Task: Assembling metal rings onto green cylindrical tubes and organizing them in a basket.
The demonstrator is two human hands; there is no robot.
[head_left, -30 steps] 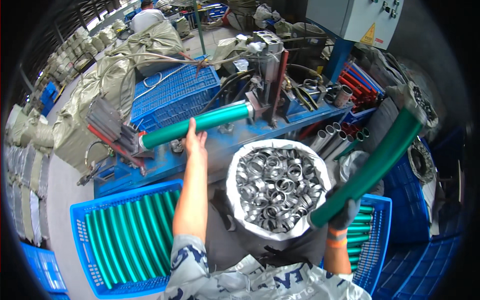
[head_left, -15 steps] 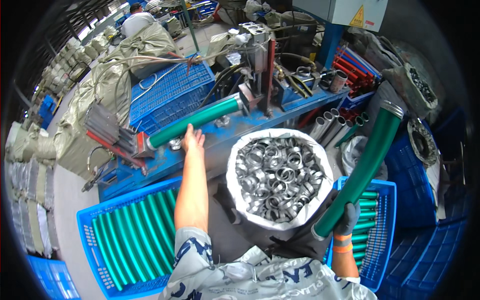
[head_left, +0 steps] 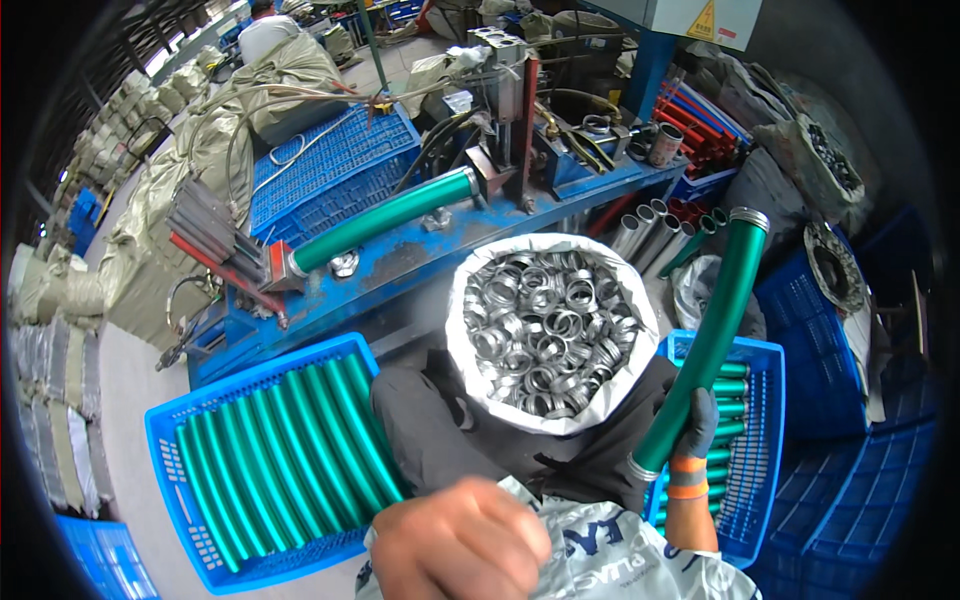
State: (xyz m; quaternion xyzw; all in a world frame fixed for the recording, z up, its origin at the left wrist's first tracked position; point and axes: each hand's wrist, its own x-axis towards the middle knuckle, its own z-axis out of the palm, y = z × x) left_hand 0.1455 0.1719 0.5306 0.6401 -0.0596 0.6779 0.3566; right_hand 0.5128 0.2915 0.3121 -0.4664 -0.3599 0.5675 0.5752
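My right hand [head_left: 699, 428], in a dark glove with an orange cuff, grips a curved green tube [head_left: 708, 340] near its lower end. Metal rings show at both ends of that tube, which slants up to the right. In front of my body my left hand [head_left: 460, 540] is bare and slightly blurred, its fingers curled in; whatever is in them, if anything, is hidden. Another green tube [head_left: 385, 218] sits between the two ends of the bench machine [head_left: 512, 110], touched by neither hand. A white sack [head_left: 452, 345] of metal rings [head_left: 550, 325] stands between my knees.
To the left, a blue crate [head_left: 160, 420] holds several green tubes [head_left: 290, 450]; a second blue crate [head_left: 765, 450] with tubes stands under my right arm. The blue bench [head_left: 400, 260] runs across ahead. Stacked blue crates [head_left: 850, 490] are at the right. A person [head_left: 266, 35] is far off.
My left hand has drawn back from the tube in the machine to my body, its fingers going from spread to curled. The held tube has tilted more upright.
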